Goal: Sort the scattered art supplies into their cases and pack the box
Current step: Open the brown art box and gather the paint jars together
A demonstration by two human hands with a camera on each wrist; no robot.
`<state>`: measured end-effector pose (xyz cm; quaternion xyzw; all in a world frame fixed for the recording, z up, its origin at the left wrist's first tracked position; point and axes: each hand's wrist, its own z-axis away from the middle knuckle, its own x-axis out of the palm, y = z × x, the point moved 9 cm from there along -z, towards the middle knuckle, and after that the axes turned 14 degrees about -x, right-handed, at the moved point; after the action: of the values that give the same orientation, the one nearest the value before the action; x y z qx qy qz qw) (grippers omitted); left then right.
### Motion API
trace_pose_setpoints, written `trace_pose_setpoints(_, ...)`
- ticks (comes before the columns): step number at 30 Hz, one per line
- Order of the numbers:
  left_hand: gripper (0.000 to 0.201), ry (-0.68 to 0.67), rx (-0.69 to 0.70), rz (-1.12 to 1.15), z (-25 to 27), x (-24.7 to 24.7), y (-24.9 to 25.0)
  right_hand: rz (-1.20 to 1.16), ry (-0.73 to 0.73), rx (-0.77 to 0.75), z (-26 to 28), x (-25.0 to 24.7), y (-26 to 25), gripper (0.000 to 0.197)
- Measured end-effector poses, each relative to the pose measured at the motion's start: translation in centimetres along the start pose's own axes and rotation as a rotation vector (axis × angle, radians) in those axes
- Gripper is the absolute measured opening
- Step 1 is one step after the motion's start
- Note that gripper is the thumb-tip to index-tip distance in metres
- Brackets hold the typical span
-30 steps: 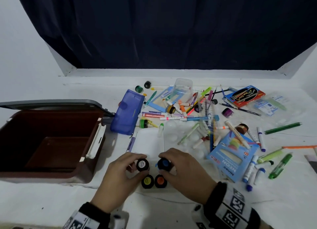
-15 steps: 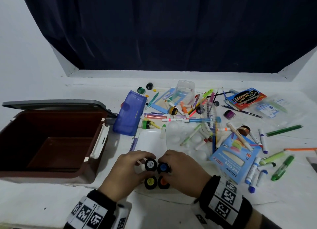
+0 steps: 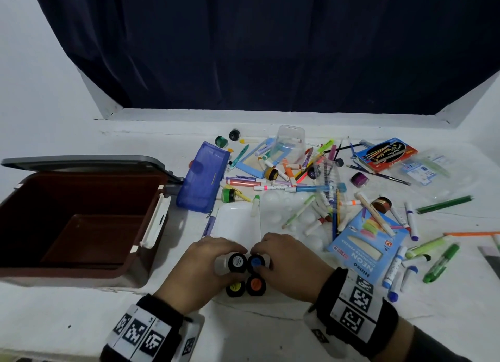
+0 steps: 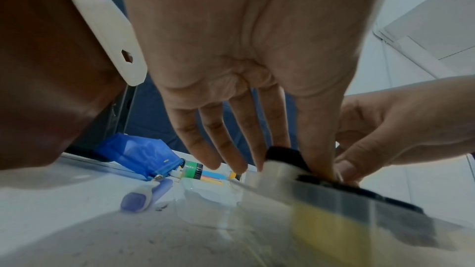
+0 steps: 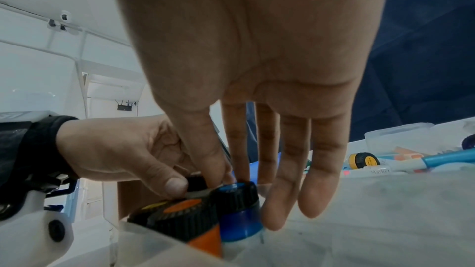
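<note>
Four black-capped paint jars stand in a tight square inside a clear case near the table's front edge. My left hand [image 3: 220, 257] pinches the white jar [image 3: 237, 263], also the white jar [image 4: 280, 161] in the left wrist view. My right hand [image 3: 278, 256] pinches the blue jar [image 3: 256, 262] between thumb and fingers, as on the blue jar [image 5: 239, 216]. The yellow jar [image 3: 235, 287] and the orange jar [image 3: 255, 284] sit just in front of them, untouched. The clear case wall [image 4: 334, 210] shows blurred in the left wrist view.
An open brown box [image 3: 159, 199] stands at the left, its lid back. Behind my hands lie a white palette [image 3: 238, 221], a blue pencil case [image 3: 201, 177] and a blue Neon pencil box [image 3: 368, 248]. Several markers, pencils and loose jars are strewn across the middle and right.
Both hands have drawn the white and blue jars together and toward me, up against the yellow and orange jars.
</note>
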<state>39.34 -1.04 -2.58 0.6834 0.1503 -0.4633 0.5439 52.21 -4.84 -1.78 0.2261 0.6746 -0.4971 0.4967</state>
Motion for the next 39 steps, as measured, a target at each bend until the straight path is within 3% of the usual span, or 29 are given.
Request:
trace_pose_setpoints(10,0.023,-0.094,-0.115,0.080,-0.7,0.2,-0.9,0.154,-0.094,-0.031,-0.5,-0.8,-0.5,0.021)
trace_pose_setpoints(19,0.027,-0.106,-0.152,-0.168,-1.4,-0.3,0.4,0.150,-0.109,-0.051,-1.4,-1.4,-0.8,0.022)
trace_pose_setpoints(28,0.026,-0.197,-0.009,-0.384,-0.8,0.6,2.4,0.077,-0.098,-0.023,-1.3,-1.1,-0.1,0.023)
trace_pose_setpoints(34,0.023,-0.193,0.062,-0.400,-0.7,1.0,2.9,0.075,-0.097,-0.014,-1.4,-1.1,0.0,0.024)
trace_pose_setpoints(39,0.041,-0.245,0.107,-0.385,-1.1,0.8,2.4,0.051,-0.135,-0.043,-1.5,-0.8,0.1,0.024)
